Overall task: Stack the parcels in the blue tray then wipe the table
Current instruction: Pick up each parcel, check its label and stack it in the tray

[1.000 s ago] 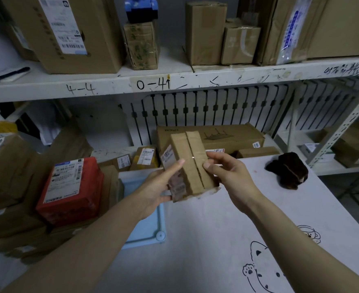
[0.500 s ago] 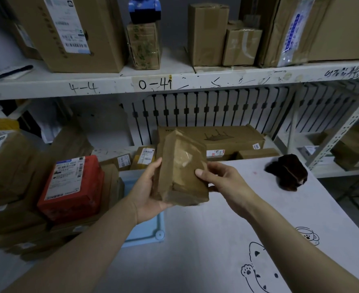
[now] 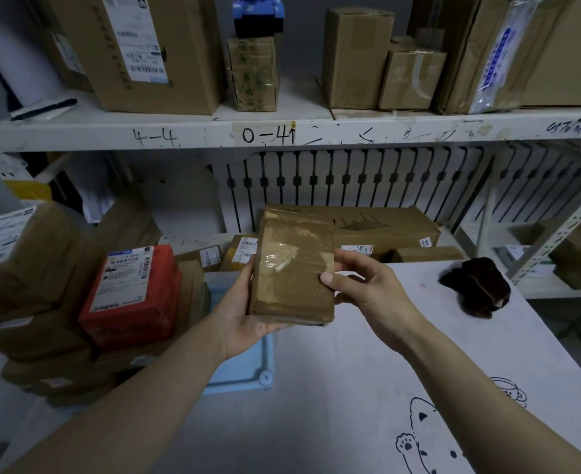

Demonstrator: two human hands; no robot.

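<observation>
Now, nearest us, the white counter (image 3: 333, 415) with its black cartoon cat drawings, and on it, at the left, the light blue plastic tray (image 3: 248, 378), half hidden under the left forearm. Just above the tray's right edge, both hands are on one brown cardboard parcel wrapped in clear tape (image 3: 292, 268), held upright and off the counter. The left hand (image 3: 244, 313) cups its lower left corner, palm beneath, fingers curled behind. The right hand (image 3: 367, 289) pinches the right edge, thumb on the front face.

So this is the stacking step, I'd say, with wiping not yet begun. The next move looks like tipping the parcel flat and lowering it into the tray, square to the rim. What already lies in the tray I cannot tell.

Left of the tray, a red box with a white label (image 3: 131, 295) sits on a pile of brown cartons. Right of the tray, well apart, a dark brown crumpled cloth (image 3: 475, 287) lies on the counter. Beyond the tray is a long brown carton (image 3: 384, 227), then white metal shelving (image 3: 350, 131) loaded with boxes.
</observation>
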